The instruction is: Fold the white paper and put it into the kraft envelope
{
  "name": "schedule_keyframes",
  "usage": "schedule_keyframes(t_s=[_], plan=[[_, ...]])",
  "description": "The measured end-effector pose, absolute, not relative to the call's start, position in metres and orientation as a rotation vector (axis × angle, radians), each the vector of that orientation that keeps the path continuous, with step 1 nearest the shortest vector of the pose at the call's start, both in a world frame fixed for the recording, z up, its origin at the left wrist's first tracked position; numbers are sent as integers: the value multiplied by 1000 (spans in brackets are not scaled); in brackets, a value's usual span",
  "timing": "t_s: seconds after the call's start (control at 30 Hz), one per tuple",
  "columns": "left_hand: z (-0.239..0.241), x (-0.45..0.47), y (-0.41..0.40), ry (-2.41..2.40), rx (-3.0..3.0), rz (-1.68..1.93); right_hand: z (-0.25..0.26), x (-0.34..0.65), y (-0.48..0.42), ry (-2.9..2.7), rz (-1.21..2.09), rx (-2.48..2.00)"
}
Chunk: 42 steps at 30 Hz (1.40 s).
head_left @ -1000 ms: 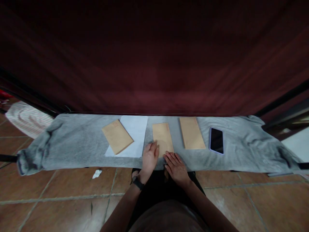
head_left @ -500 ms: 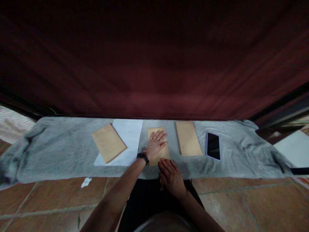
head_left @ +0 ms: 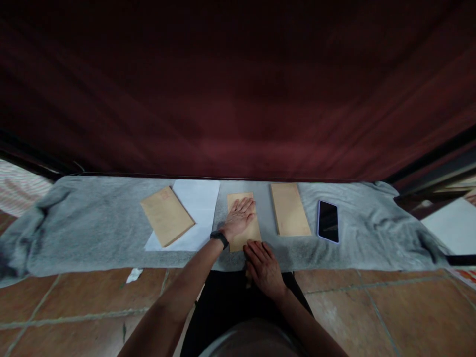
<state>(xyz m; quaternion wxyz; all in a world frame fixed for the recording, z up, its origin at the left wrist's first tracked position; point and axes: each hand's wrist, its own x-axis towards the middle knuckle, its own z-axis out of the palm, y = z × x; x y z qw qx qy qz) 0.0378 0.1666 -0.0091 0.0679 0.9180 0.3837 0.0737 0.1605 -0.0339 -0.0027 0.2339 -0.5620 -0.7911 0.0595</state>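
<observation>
My left hand point(head_left: 240, 218), a black band on its wrist, lies flat with fingers spread on a brown paper envelope point(head_left: 236, 243) in the middle of the cloth. At the envelope's lower right corner rests my right hand point(head_left: 264, 267), its fingers stretched out and close together. Part of that hand hangs over the front edge of the cloth, and what is beneath its palm is hidden. To the right lies a stack of brown envelopes point(head_left: 290, 210). Another brown stack point(head_left: 167, 215) sits at an angle on the left, partly over a white paper sheet point(head_left: 203, 203).
A grey cloth point(head_left: 104, 228) covers the long narrow surface. Right of the envelopes lies a phone point(head_left: 327, 222) with a purple edge. A dark red curtain-like sheet point(head_left: 238, 124) rises behind. On the tiled floor point(head_left: 92, 297) is a white scrap point(head_left: 134, 275).
The whole view has shifted slightly, so things sit a little higher in the picture. Both hands keep nearly the same place on the envelope.
</observation>
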Motion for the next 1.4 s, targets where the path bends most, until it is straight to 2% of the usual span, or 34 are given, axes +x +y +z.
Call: schedule_keyframes(t_s=[0.33, 0.57, 0.77, 1.13, 1.4], plan=[[-1, -3, 86, 866, 2825, 251, -12, 166, -34, -2150, 180, -1459], [8, -28, 43, 835, 2897, 290, -13, 165, -32, -2122, 205, -1459], [5, -41, 35, 948, 2900, 312, -25, 169, -35, -1981, 96, -1606], [10, -45, 39, 922, 3017, 55, -27, 176, -35, -2007, 98, -1605], [12, -40, 29, 1027, 2942, 127, -19, 169, -34, -2081, 114, -1603]])
